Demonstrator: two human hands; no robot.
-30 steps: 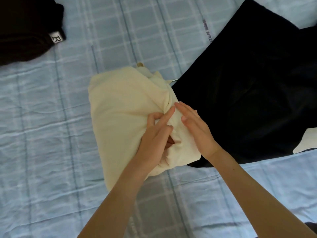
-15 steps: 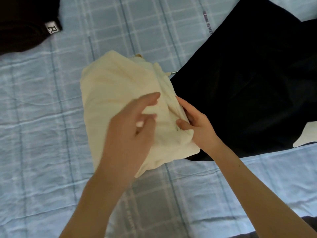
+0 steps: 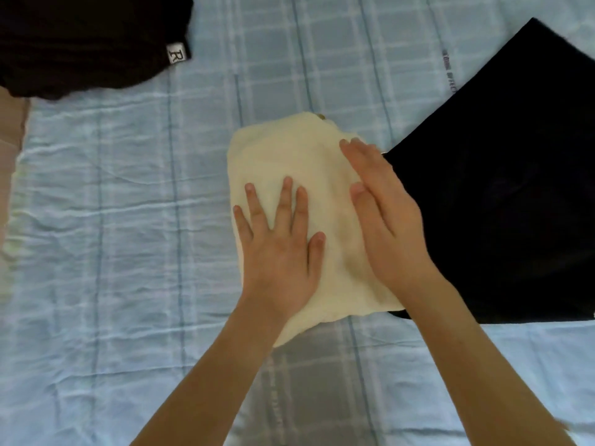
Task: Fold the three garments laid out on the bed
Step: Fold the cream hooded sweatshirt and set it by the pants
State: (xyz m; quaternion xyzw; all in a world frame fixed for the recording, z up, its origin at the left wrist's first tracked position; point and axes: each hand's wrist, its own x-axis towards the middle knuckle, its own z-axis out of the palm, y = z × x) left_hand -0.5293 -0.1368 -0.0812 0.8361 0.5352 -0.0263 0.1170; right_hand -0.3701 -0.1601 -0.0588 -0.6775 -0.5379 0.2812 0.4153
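Note:
A cream garment (image 3: 289,156) lies folded into a compact bundle at the middle of the bed. My left hand (image 3: 280,249) rests flat on its near left part, fingers spread. Along the bundle's right side my right hand (image 3: 386,220) lies flat, fingers together and pointing away from me. A black garment (image 3: 502,188) is spread flat to the right, with its left edge tucked under the cream bundle. At the far left corner sits a dark brown garment (image 3: 80,43) in a heap, showing a small white label with the letter R.
The bed is covered with a light blue checked sheet (image 3: 128,220), wrinkled on the left. The sheet's left edge and a strip of pale surface (image 3: 9,130) beyond it show at the far left.
Both hands have let go of the pinched cloth and now lie flat on top of the cream bundle. The view has shifted, so the bundle sits further right in frame.

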